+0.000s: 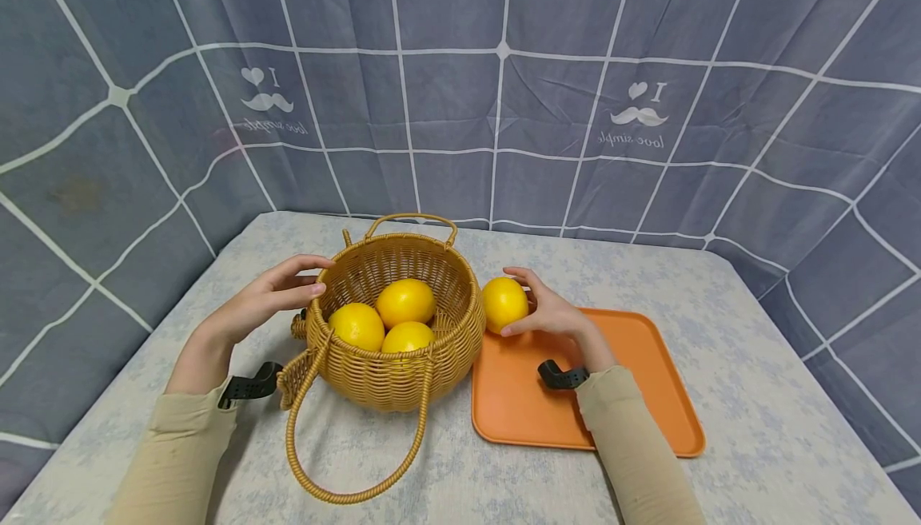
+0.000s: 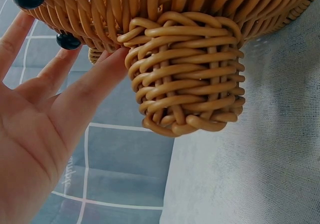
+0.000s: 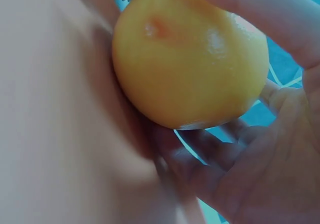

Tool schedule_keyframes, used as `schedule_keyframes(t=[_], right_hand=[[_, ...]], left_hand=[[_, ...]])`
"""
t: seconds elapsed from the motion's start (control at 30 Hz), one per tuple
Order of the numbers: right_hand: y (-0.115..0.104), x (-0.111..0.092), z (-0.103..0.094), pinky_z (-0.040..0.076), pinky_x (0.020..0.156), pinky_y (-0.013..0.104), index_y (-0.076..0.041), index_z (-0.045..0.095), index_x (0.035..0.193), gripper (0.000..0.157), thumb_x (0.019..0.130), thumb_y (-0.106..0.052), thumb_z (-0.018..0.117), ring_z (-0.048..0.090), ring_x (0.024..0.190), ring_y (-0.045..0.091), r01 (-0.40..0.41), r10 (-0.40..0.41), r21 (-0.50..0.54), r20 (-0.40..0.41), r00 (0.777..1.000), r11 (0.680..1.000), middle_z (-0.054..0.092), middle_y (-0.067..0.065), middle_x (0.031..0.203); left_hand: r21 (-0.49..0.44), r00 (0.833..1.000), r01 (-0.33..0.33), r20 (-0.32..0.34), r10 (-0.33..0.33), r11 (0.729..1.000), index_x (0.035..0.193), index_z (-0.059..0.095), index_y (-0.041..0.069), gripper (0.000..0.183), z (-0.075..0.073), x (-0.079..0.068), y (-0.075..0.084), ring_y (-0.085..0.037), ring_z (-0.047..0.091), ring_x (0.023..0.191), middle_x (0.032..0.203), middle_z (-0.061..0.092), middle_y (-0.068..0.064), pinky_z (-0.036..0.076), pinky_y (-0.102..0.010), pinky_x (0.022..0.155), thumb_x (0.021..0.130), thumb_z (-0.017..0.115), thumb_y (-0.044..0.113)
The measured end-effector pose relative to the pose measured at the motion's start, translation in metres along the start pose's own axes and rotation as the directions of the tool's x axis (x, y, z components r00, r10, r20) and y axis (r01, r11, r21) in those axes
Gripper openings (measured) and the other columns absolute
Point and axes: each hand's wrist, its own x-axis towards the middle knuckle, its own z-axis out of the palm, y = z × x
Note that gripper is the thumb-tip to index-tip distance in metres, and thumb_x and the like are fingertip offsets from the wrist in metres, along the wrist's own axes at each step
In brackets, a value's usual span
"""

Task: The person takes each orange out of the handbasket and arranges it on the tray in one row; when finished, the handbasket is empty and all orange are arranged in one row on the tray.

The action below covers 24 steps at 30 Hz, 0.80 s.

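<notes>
In the head view my right hand (image 1: 550, 313) holds a yellow lemon (image 1: 505, 305) between thumb and fingers, just over the tray's back left corner and close beside the basket. The right wrist view shows that lemon (image 3: 190, 59) large, its nub showing, with the thumb over it and fingers curling beneath. My left hand (image 1: 262, 297) touches the left rim of a round wicker basket (image 1: 453, 357), its fingers extended. Three lemons (image 1: 406, 303) lie inside the basket. From the left wrist, straight fingers (image 2: 95, 81) rest against the basket beside a woven knob (image 2: 187, 79).
An orange tray (image 1: 525, 405) lies right of the basket, under my right forearm. One basket handle (image 1: 352, 498) droops forward onto the table; the other (image 1: 413, 216) stands up at the back. Grid-patterned curtain (image 1: 460, 109) hangs behind and beside the pale patterned tabletop (image 1: 755, 397).
</notes>
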Motion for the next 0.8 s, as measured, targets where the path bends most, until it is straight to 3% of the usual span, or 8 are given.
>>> schedule_keyframes(t=[0.47, 0.8], right_hand=[[-0.008, -0.005, -0.012, 0.033, 0.101, 0.051, -0.015, 0.029, 0.144, 0.089, 0.073, -0.014, 0.081, 0.034, 0.130, 0.036, 0.049, -0.049, 0.015, -0.005, 0.999, 0.999, 0.026, 0.020, 0.147], [-0.023, -0.010, -0.024, 0.035, 0.100, 0.050, -0.014, 0.031, 0.143, 0.081, 0.077, -0.013, 0.078, 0.032, 0.132, 0.035, 0.091, -0.092, 0.039, 0.005, 0.996, 0.995, 0.029, 0.009, 0.148]], left_hand=[[0.001, 1.000, 0.003, -0.004, -0.003, 1.000, 0.137, 0.042, 0.012, 0.041, -0.001, 0.000, 0.000, -0.015, 0.045, 0.121, 0.137, 0.043, -0.014, 0.044, -0.037, 0.088, 0.098, 0.051, 0.020], [-0.015, 1.000, 0.005, 0.002, -0.005, 1.000, 0.137, 0.041, 0.011, 0.041, 0.000, 0.000, 0.000, -0.009, 0.046, 0.118, 0.137, 0.041, -0.016, 0.045, -0.035, 0.087, 0.098, 0.051, 0.019]])
